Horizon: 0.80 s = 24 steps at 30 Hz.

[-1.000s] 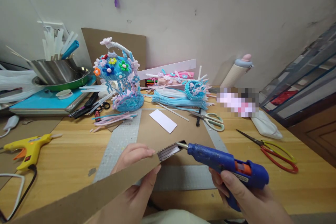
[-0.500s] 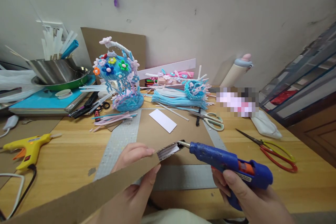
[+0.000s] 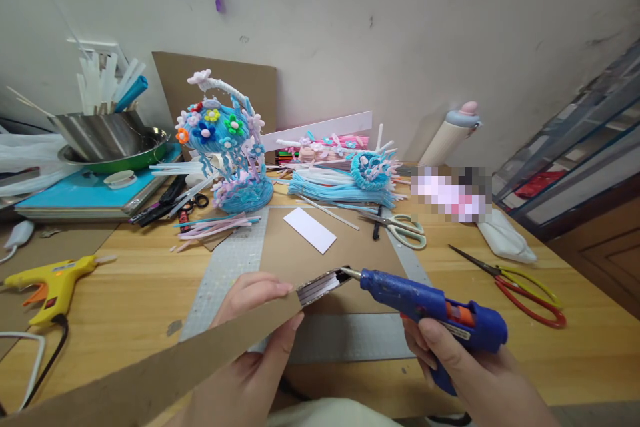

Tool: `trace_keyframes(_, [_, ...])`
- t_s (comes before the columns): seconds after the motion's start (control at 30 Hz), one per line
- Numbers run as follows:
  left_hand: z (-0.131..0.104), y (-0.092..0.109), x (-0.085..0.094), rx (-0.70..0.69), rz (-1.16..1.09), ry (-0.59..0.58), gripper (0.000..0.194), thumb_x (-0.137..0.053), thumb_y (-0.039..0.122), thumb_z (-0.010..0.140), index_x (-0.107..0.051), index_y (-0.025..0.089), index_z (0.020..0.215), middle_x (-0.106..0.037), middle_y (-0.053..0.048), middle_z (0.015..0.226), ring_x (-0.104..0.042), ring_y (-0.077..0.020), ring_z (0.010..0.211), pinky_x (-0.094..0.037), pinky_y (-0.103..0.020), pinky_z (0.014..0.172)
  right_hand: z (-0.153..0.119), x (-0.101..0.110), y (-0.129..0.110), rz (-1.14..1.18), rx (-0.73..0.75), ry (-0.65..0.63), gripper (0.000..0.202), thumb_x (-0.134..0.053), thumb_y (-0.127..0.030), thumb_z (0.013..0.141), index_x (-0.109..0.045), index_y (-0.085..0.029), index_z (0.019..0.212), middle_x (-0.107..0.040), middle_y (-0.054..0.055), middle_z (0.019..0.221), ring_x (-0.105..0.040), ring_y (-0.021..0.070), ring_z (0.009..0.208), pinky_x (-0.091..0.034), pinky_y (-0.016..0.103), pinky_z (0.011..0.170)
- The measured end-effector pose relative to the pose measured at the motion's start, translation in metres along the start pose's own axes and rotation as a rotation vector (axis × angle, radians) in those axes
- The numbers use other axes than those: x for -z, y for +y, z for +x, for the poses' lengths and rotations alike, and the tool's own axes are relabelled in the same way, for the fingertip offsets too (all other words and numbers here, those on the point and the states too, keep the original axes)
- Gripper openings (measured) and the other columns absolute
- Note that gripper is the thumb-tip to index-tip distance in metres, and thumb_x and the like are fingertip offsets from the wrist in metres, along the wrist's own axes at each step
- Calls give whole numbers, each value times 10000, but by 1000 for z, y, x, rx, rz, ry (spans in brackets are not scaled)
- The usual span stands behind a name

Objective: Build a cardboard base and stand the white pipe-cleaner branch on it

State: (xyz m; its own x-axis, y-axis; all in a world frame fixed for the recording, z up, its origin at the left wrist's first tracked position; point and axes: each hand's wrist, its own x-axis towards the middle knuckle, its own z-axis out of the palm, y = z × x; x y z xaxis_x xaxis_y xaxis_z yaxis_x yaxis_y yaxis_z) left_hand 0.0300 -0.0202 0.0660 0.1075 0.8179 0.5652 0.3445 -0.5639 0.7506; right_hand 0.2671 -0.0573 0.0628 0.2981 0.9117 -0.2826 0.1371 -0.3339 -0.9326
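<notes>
While the right hand (image 3: 465, 367) is wrapped around a blue glue gun (image 3: 407, 292) across the right edge of the gray mat (image 3: 345, 340), the left hand (image 3: 260, 367) pinches a thin cardboard box (image 3: 326, 293) between thumb and fingers, above the mat's middle. The blue glue gun has a little white label (image 3: 457, 331), but its writing is too small for me to read. Its metal tip (image 3: 354, 273) is at the box's far corner; I can't tell if they touch. Inside the box are pale layers (image 3: 319, 287), side by side. A long cardboard strip (image 3: 165, 367) runs from the box, out past the mat's near left side. Behind the mat, well to its left, a shiny metal pot (image 3: 100, 137) holds lots of white sticks (image 3: 107, 83) and a blue tube (image 3: 133, 93), and the pot sits in a green bowl (image 3: 125, 163). Left of the mat lies a yellow glue gun (image 3: 63, 287) with marks too tiny to read. On the mat is a brown sheet (image 3: 370, 253), with a white card (image 3: 310, 230) on it. Far behind the mat, to its right, is a cream bottle (image 3: 450, 137) with a pink top.
</notes>
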Motion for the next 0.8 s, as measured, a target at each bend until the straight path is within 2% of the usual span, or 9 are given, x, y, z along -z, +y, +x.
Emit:
trace_keyframes(0.47, [1, -2, 0, -16, -7, -6, 402, -557, -8, 791, -495, 243, 1098, -527, -45, 1020, -504, -209, 1019, -429, -375, 872, 2, -1, -4, 14, 6, 37, 417, -616, -592, 691, -533, -189, 623, -458, -24, 489, -436, 118, 443, -363, 243, 417])
trace_keyframes(0.8, [-1, -3, 2, -6, 33, 23, 390, -572, 9, 785, -502, 252, 1081, -534, -41, 1019, -517, -212, 1012, -439, -379, 866, 7, -1, 5, 33, 7, 31, 436, -624, -606, 681, -527, -185, 623, -435, -29, 504, -416, 113, 455, -332, 246, 422])
